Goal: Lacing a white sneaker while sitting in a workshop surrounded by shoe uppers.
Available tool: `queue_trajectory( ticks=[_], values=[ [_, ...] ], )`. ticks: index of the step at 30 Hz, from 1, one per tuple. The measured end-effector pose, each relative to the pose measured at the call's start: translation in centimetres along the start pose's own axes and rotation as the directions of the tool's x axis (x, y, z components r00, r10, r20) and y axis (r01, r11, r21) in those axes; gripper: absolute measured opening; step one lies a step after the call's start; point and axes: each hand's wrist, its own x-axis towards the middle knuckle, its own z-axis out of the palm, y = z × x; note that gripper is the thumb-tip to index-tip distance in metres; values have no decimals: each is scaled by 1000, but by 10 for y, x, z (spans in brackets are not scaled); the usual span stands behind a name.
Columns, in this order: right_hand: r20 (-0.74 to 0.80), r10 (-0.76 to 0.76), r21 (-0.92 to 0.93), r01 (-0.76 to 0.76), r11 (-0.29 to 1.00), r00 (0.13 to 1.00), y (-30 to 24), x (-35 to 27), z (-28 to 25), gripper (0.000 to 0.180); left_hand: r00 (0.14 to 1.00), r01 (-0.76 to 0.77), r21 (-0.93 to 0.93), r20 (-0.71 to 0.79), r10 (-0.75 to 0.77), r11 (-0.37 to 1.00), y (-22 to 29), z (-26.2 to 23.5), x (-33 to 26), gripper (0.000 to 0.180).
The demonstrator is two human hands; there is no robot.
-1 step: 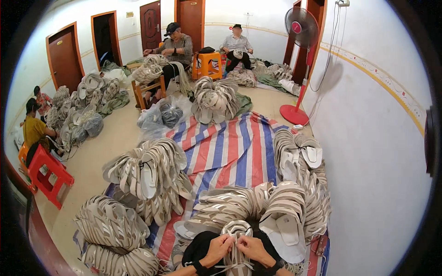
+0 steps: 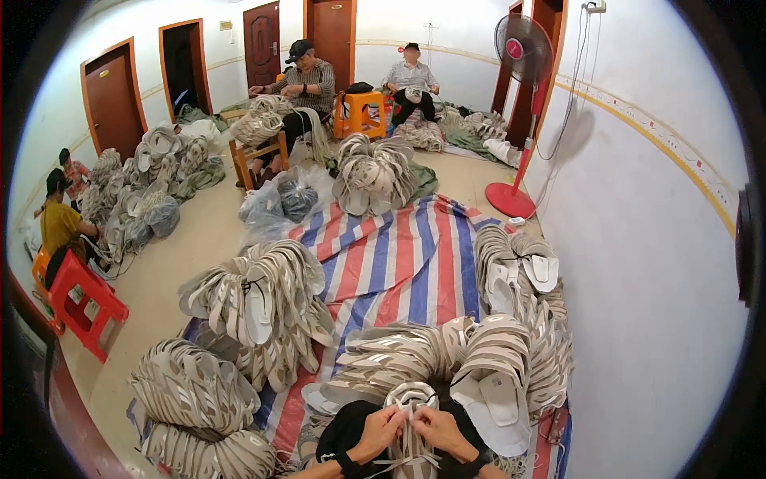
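operator: taking the held shoe upper as clock centre, what is lying where, left to right?

instructor: a beige stack is lying at nine o'clock, and a tied bundle is sitting at ten. the left hand is working at seven, nearly closed, its thumb and fingertips pinching the piece near its far end. the shoe upper is resting between the dark-clad legs, its pale laces running toward six. a striped sheet is spreading out at twelve. the right hand is mirroring the left at five, likewise nearly closed and pinching. a second stack is standing at two.

operator: are the fingertips gripping a lace?

instructor: the fingers are hiding that detail; i cannot tell.

operator: how is one doing this step well?

instructor: in my judgement, one is keeping both pinches level, drawing the two sides evenly, laying the laces without twists and letting the legs steady the piece. hard pulling is risking puckered material.

operator: what is differing from the earlier frame?

instructor: almost nothing. both hands are holding the same pose, the shoe upper is keeping its place, and only the whole view is appearing very slightly shifted.
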Motion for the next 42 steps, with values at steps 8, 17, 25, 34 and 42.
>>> queue_trajectory(
  ticks=[8, 17, 25, 34, 42],
  values=[
    [-77, -145, 265, 160, 951, 986, 4, -7, -8, 10, 1000, -19, -114, -2, 19, 993, -7, 3, 1, 22],
    [47, -160, 611, 98, 785, 986, -36, -27, -30, 5, 959, -247, 57, -129, 252, 967, 23, 14, -19, 20],
    [13, -110, 670, 74, 739, 994, -21, -19, -13, 6, 963, -218, -271, -214, 162, 938, 13, 19, -15, 19],
    [15, -206, 627, 151, 764, 978, -25, -6, 6, 9, 952, -293, -383, -197, 232, 876, 7, 11, -14, 21],
    [195, -66, 785, -115, 609, 979, -26, -6, 9, 12, 980, -186, -462, -155, 128, 867, 10, 13, -17, 30]
  ],
)
